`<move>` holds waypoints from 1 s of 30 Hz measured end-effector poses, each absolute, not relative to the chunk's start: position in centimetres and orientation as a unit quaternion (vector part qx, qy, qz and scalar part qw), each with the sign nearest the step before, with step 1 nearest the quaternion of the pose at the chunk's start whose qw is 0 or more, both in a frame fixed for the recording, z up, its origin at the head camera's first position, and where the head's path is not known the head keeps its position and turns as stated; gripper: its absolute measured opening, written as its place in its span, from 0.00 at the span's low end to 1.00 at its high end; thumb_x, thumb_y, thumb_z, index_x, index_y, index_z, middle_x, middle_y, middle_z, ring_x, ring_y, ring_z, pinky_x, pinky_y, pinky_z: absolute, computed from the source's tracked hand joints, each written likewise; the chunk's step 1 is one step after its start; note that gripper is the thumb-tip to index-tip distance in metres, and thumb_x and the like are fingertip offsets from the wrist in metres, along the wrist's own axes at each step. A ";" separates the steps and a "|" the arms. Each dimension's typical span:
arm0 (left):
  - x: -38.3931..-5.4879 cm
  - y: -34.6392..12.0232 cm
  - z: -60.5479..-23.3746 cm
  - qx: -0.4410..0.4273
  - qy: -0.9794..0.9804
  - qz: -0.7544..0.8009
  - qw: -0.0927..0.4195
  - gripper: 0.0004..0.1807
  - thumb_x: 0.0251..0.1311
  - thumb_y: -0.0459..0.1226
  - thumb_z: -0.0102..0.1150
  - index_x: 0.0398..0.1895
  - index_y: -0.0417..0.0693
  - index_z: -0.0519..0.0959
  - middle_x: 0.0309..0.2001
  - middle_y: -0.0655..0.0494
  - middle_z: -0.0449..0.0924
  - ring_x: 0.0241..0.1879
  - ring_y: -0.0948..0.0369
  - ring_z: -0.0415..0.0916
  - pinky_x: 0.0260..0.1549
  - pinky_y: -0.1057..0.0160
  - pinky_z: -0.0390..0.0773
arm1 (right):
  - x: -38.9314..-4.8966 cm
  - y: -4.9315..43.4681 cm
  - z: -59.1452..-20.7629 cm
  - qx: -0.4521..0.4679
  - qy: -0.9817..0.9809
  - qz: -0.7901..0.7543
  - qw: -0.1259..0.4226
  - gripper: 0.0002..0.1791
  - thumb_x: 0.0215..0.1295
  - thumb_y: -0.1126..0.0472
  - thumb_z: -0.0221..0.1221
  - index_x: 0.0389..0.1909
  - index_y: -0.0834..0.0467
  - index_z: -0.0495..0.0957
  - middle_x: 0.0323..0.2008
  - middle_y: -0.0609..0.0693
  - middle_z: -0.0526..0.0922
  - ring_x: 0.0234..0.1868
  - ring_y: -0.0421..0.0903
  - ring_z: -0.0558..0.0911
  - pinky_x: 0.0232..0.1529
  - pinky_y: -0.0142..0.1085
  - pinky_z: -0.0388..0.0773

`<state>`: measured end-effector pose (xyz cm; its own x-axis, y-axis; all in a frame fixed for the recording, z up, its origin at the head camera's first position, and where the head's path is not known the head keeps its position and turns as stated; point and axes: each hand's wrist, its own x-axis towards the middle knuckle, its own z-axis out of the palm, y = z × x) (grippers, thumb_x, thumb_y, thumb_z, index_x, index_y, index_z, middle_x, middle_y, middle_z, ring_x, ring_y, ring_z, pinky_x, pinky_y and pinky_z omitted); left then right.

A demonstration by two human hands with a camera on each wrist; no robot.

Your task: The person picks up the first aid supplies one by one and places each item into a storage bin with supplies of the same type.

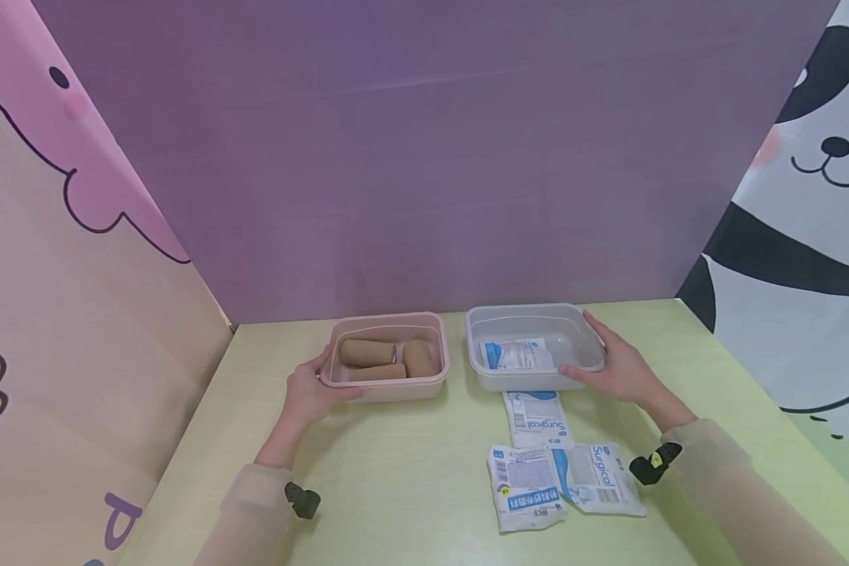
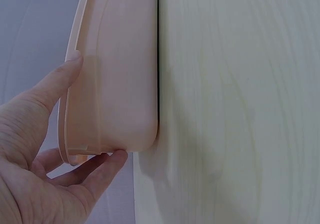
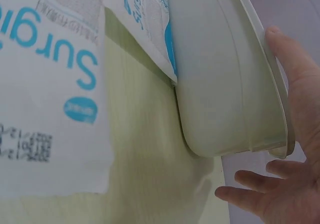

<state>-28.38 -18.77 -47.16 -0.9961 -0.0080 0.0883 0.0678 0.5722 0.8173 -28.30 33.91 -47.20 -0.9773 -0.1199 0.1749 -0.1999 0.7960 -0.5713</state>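
Note:
My left hand point(image 1: 314, 391) grips the left end of a pink plastic box point(image 1: 389, 395), thumb along its front and fingers against its side wall. Inside lie three tan rolled bandages point(image 1: 368, 353). On the right, my right hand point(image 1: 621, 369) is at the right end of a white plastic box point(image 1: 531, 380). Its thumb point(image 3: 285, 48) touches the rim, while the visible fingers point(image 3: 250, 196) stretch out straight beside the end wall, some apart from it. A white-and-blue surgical dressing packet point(image 1: 520, 354) lies in the white box.
In front of the white box, one packet point(image 1: 538, 420) lies close against its base. Two more, a left packet point(image 1: 527, 489) and a right packet point(image 1: 601, 479), lie nearer on the pale wooden table point(image 1: 396, 487). A purple panel point(image 1: 424, 173) stands behind the boxes.

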 end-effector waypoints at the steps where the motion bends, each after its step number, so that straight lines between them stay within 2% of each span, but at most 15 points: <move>1: -28.4 -18.7 -47.1 -0.018 -0.886 -0.462 0.041 0.61 0.46 0.46 0.88 0.81 0.37 0.62 0.78 0.33 0.65 0.75 0.42 0.69 0.66 0.43 0.78 | -28.2 33.9 -47.3 0.081 -0.946 0.307 0.063 0.68 0.62 0.37 0.74 0.87 0.60 0.41 0.80 0.73 0.59 0.75 0.76 0.67 0.68 0.75 0.67; 5: -28.4 -18.7 -47.1 -0.020 -0.886 -0.461 0.040 0.61 0.46 0.46 0.88 0.81 0.36 0.62 0.78 0.32 0.64 0.75 0.41 0.69 0.67 0.42 0.78 | -27.9 33.8 -47.5 0.066 -0.946 0.312 0.049 0.69 0.62 0.37 0.73 0.87 0.62 0.40 0.80 0.74 0.58 0.75 0.77 0.65 0.69 0.75 0.66; 13: -28.4 -18.7 -47.0 -0.023 -0.886 -0.461 0.040 0.62 0.45 0.47 0.88 0.81 0.36 0.61 0.77 0.31 0.65 0.74 0.40 0.71 0.67 0.42 0.79 | -27.6 33.9 -47.7 0.063 -0.937 0.341 0.036 0.65 0.65 0.35 0.70 0.87 0.61 0.43 0.78 0.73 0.62 0.73 0.75 0.70 0.66 0.73 0.71; 18: -28.5 -18.8 -47.0 -0.023 -0.888 -0.457 0.038 0.62 0.46 0.47 0.88 0.81 0.36 0.61 0.78 0.32 0.64 0.75 0.40 0.69 0.68 0.42 0.78 | -27.8 34.0 -47.9 0.066 -0.937 0.341 0.037 0.64 0.67 0.35 0.69 0.87 0.59 0.40 0.79 0.73 0.61 0.74 0.75 0.69 0.67 0.74 0.71; 24: -28.5 -18.9 -47.0 -0.018 -0.892 -0.451 0.036 0.63 0.47 0.48 0.87 0.82 0.37 0.60 0.79 0.32 0.62 0.76 0.40 0.67 0.68 0.42 0.77 | -27.8 34.1 -48.2 0.076 -0.936 0.342 0.033 0.62 0.70 0.36 0.66 0.88 0.58 0.37 0.80 0.73 0.59 0.72 0.75 0.71 0.65 0.71 0.75; 30: -28.4 -18.9 -46.9 -0.017 -0.898 -0.440 0.028 0.63 0.47 0.49 0.87 0.82 0.37 0.60 0.79 0.32 0.62 0.77 0.39 0.65 0.71 0.41 0.74 | -27.5 33.9 -48.0 0.061 -0.934 0.353 0.018 0.63 0.70 0.36 0.66 0.87 0.58 0.35 0.81 0.73 0.56 0.76 0.77 0.65 0.68 0.74 0.68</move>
